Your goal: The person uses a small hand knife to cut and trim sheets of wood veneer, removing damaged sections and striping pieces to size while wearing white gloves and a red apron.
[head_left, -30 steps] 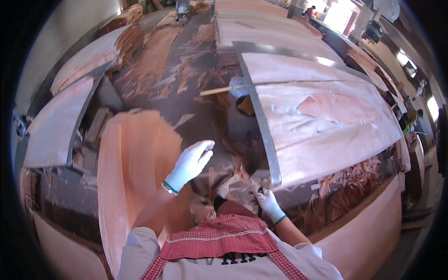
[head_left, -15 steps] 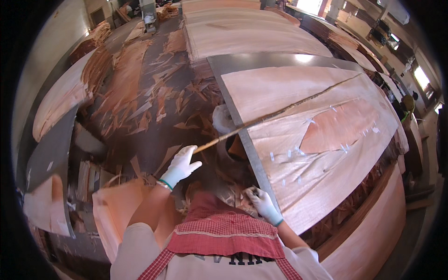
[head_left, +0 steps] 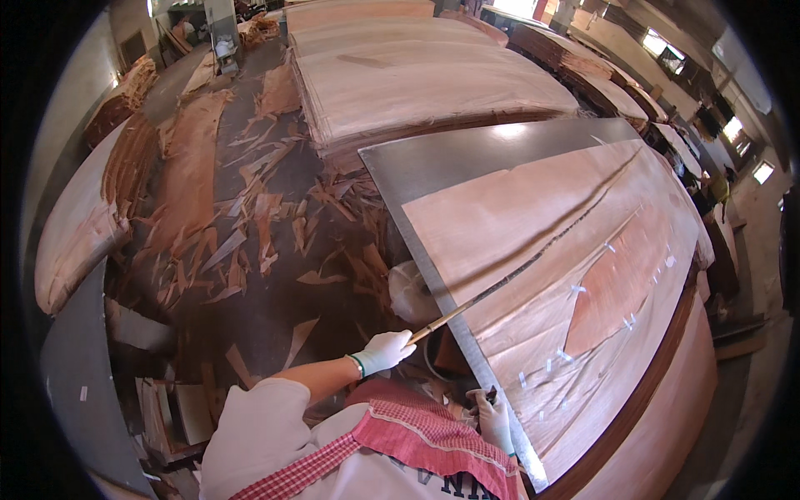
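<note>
My left hand (head_left: 387, 350), in a white glove with a green cuff, is closed round the near end of a long thin bamboo stick (head_left: 467, 305). The stick slants up and right across a large pale wood veneer sheet (head_left: 475, 217), which has wrinkles along it. A darker reddish veneer patch (head_left: 612, 287) lies on the sheet, with small white tape pieces round it. Under the sheet is a grey-topped table (head_left: 500, 146). At the table's near left edge, my gloved right hand (head_left: 493, 421) is closed, with something small and dark at its fingertips.
A tall stack of veneer sheets (head_left: 425, 75) stands beyond the table. Torn veneer scraps (head_left: 258, 217) litter the floor to the left. A clear plastic bag (head_left: 410, 292) hangs beside the table edge. Another veneer stack (head_left: 75, 225) is at far left, more sheets (head_left: 658, 417) at lower right.
The veneer sheet has slid nearer to me, baring more of the table's far end. My left hand has moved right with the stick, closer to the table. The view has turned slightly.
</note>
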Available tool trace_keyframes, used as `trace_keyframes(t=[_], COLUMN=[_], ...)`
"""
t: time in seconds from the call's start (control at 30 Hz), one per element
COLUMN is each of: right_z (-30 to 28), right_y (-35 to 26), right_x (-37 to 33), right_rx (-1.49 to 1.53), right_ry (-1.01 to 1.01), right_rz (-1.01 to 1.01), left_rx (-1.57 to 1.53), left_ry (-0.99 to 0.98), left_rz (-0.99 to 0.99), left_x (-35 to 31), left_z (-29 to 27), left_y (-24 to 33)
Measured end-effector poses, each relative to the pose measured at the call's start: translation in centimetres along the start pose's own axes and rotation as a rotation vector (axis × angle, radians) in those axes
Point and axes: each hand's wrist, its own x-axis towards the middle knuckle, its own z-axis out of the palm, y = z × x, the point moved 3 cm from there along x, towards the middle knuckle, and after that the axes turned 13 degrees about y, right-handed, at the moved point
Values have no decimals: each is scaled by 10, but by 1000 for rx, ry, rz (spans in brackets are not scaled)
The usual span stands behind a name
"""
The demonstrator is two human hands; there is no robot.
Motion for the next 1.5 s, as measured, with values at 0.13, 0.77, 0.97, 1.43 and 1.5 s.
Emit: trace_keyframes(t=[0.13, 0.77, 0.97, 1.43, 1.5], right_z=[39, 48, 53, -38, -71], right_y=[-49, -80, -164, -36, 4], right_x=[-4, 52, 168, 239, 237], right_rx=[-1, -45, 23, 620, 529], right_ry=[-38, 33, 195, 521, 636], right_rz=[29, 63, -78, -87, -72], left_rx=[78, 221, 52, -690, -631], left_ry=[-70, 883, 794, -528, -564], left_rz=[131, 189, 511, -529, -459], left_x=[43, 278, 259, 56, 47], left_z=[-8, -46, -49, 30, 40], left_y=[-22, -46, 72, -39, -20])
